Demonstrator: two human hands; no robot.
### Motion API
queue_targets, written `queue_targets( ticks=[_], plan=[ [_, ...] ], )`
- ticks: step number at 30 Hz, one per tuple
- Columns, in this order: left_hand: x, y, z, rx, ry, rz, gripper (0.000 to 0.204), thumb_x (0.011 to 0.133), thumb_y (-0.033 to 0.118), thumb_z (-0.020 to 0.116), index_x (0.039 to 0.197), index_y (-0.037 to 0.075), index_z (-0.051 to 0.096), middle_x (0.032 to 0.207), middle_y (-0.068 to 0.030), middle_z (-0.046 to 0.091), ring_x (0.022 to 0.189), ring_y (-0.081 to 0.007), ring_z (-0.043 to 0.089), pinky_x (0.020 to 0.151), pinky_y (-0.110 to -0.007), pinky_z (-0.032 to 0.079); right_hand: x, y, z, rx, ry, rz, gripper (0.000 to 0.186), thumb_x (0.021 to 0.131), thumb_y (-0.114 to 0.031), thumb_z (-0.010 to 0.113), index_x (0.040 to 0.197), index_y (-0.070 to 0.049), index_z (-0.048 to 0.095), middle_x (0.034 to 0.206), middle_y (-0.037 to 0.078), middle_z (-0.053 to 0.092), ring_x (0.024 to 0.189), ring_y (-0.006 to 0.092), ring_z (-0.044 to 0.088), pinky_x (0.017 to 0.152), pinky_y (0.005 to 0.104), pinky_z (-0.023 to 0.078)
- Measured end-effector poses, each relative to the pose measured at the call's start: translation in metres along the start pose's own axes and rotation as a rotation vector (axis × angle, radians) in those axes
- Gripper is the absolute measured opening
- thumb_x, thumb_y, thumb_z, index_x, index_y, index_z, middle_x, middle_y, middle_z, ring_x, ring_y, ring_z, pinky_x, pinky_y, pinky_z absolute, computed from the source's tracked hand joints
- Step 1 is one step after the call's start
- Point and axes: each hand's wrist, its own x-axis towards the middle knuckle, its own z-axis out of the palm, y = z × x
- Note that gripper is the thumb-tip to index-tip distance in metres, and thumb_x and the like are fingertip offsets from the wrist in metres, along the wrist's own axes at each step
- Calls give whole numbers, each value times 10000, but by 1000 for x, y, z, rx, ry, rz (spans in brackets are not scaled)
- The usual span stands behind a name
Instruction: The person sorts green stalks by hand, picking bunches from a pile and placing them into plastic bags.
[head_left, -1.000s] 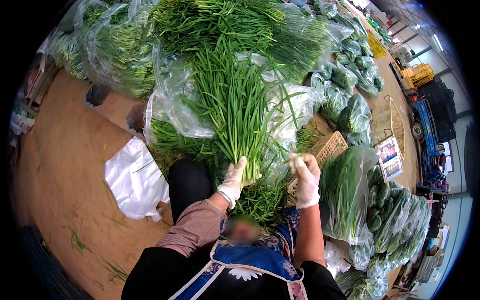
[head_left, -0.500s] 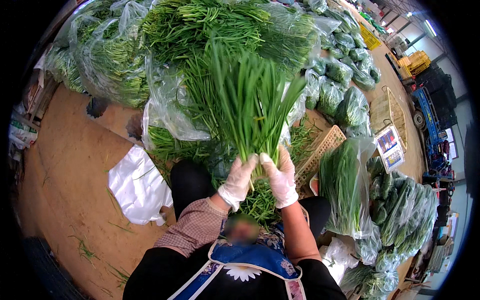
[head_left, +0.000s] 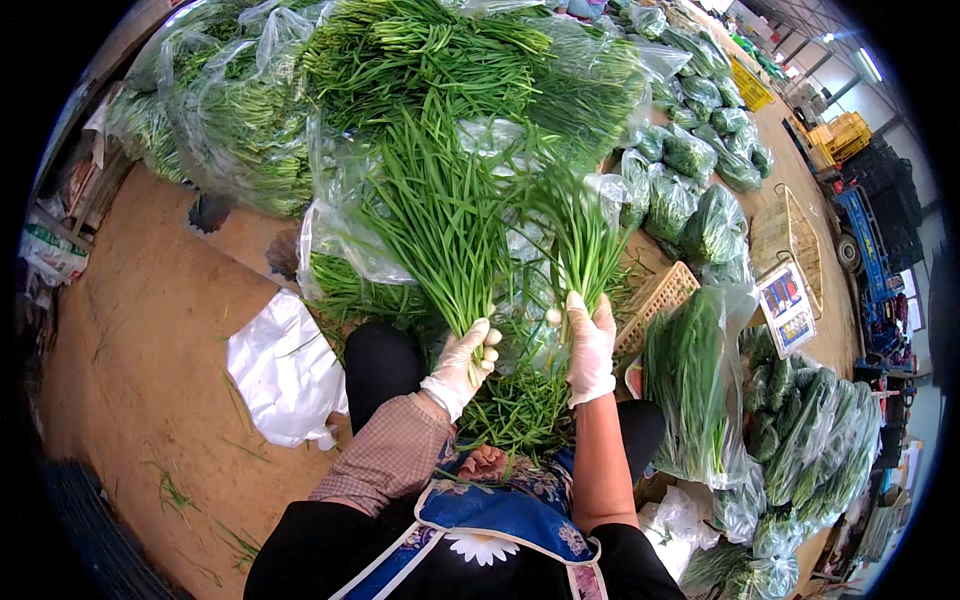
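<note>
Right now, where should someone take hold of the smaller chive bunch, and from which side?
Take the smaller chive bunch by its gathered stems, probably from the person's side, as the right grip does: the stems converge there, while the leaves fan loosely away.

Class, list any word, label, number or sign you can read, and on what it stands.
None readable.
White card at right: printed panels, too small to read.
Bag at far left: marks too blurred to read.
Blue machine at far right: possible lettering, too small.

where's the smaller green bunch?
The smaller bunch is right of centre in the head view, held in the right hand, beside the larger bunch in the left hand.
</note>
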Motion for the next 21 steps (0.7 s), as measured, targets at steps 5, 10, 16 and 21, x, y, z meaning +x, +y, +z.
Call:
queue_targets(
  ticks=[5, 10, 16, 21],
  plan=[
    [-10, -3, 13, 58, -143, -94, 397, 867, 288, 641, 1195, 97, 525, 965, -47, 641, 844, -174, 632, 722, -310, 530, -5, 26, 16, -1120, -264, -239, 704, 868, -144, 563, 1437, -53, 157, 1067, 242, 583, 820, 355, 613, 729, 402, 517],
    [-6, -6, 5, -34, -193, -88, 520, 832, 308, 679, 1259, 84, 484, 1165, -68, 571, 1079, -203, 541, 955, -379, 429, -39, 74, 17, -1447, -582, -432, 785, 811, -257, 553, 1410, 57, 155, 1342, 265, 386, 1200, 404, 411, 983, 432, 369],
    [-6, -6, -18, -26, -112, -148, 414, 834, 209, 657, 1188, 31, 539, 828, -9, 606, 666, -105, 562, 619, -271, 478, -30, 44, -6, -239, -390, 145, 296, 867, -115, 589, 1142, -6, 584, 1317, 150, 471, 1230, 236, 438, 1038, 333, 331],
    [-21, 1, 2, -77, -292, -140, 493, 858, 232, 600, 1257, -27, 467, 716, -9, 568, 555, -90, 495, 521, -242, 405, -24, 39, -29, -212, -154, 116, 247, 915, -214, 539, 1101, -55, 574, 1120, 64, 618, 1023, 136, 558, 859, 290, 425]
  ],
)
